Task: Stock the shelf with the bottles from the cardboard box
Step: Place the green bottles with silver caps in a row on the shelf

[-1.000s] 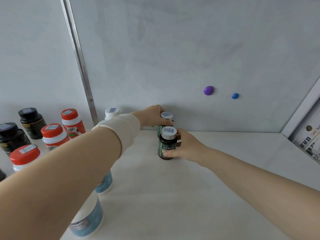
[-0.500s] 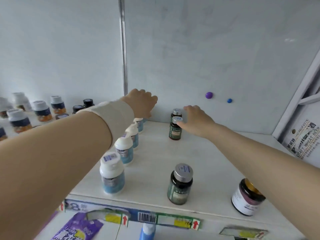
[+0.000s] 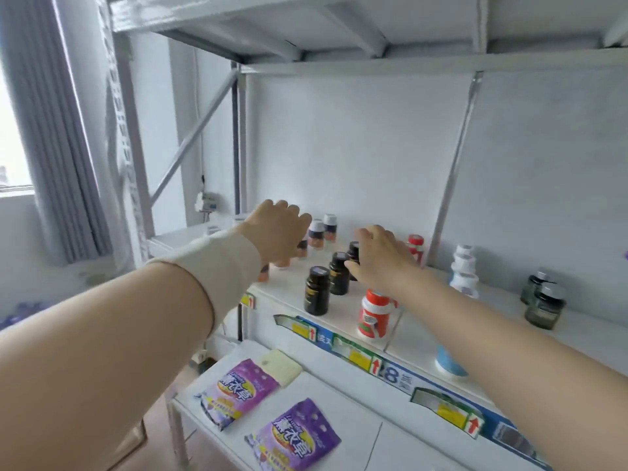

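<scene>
left hand loose and empty, hovering over the orange-label bottles at the left end of the shelf. right hand fingers relaxed, gripping nothing visible, above the black bottles; contact unclear. front black bottle and red-cap bottle sit near the front edge. two dark green bottles stand to the right, well back from the edge, bare shelf around them

The shelf looks like white painted metal, smooth and matt. The black bottles are glossy plastic. The purple pouches below are shiny plastic film, the grey curtain is dull cloth, and the beige sleeve is soft matt fabric.
</scene>
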The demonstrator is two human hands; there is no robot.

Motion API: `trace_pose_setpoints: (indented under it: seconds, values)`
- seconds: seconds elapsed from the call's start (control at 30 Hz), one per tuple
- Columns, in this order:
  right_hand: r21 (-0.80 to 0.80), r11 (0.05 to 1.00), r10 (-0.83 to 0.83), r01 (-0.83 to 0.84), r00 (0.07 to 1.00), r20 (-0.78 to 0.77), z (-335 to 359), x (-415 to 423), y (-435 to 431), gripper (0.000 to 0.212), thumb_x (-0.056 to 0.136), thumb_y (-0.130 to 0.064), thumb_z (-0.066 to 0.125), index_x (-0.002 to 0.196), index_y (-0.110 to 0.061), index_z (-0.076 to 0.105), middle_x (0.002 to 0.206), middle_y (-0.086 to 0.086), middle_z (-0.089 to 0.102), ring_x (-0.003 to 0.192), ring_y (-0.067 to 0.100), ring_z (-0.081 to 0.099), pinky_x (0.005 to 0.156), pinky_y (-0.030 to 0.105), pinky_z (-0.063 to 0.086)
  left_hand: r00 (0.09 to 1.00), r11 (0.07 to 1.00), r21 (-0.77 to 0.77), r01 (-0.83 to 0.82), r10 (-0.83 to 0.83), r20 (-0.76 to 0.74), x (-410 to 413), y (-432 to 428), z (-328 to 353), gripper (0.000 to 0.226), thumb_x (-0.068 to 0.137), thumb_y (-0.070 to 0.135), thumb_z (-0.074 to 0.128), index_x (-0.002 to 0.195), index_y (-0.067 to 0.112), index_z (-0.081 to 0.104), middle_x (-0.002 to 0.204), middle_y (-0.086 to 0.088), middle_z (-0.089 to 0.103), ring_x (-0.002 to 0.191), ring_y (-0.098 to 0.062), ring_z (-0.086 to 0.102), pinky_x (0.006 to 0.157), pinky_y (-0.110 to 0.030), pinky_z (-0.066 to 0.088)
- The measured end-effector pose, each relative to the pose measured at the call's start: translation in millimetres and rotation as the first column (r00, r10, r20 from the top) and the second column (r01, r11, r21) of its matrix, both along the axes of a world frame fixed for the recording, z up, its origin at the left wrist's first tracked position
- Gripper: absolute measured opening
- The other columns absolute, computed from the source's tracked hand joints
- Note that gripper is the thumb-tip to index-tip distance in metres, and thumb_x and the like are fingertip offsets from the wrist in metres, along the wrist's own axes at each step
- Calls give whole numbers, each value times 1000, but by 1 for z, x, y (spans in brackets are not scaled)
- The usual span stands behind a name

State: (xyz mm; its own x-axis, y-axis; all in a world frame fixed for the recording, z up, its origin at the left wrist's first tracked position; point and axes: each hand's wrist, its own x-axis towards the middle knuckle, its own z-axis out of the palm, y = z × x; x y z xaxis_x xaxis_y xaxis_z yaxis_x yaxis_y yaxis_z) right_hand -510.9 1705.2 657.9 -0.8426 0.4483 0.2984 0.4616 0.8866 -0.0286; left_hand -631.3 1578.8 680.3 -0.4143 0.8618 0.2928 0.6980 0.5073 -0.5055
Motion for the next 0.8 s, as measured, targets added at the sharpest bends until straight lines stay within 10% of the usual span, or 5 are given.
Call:
trace_pose_setpoints:
  seconds: [0.4, 0.8]
  values:
    - [26, 900, 417, -435, 876, 241, -77, -295, -283, 54, 95, -34, 43, 140, -8, 29, 143, 15, 33, 134, 32, 28, 109, 41, 26, 896, 910, -58, -409, 413, 161, -224, -325, -78, 49, 94, 39, 48, 133, 11, 40, 128, -9, 51, 118, -27, 50, 95, -35, 40]
    - [-38, 776, 574, -629, 681, 455, -230, -545, -369, 54, 95, -34, 42, 141, -10, 28, 145, 14, 33, 137, 31, 25, 113, 41, 25, 654, 753, -197, -628, 648, 390, -441, -442, -228, 50, 92, 37, 51, 133, 9, 41, 134, -11, 49, 124, -28, 47, 99, -37, 39]
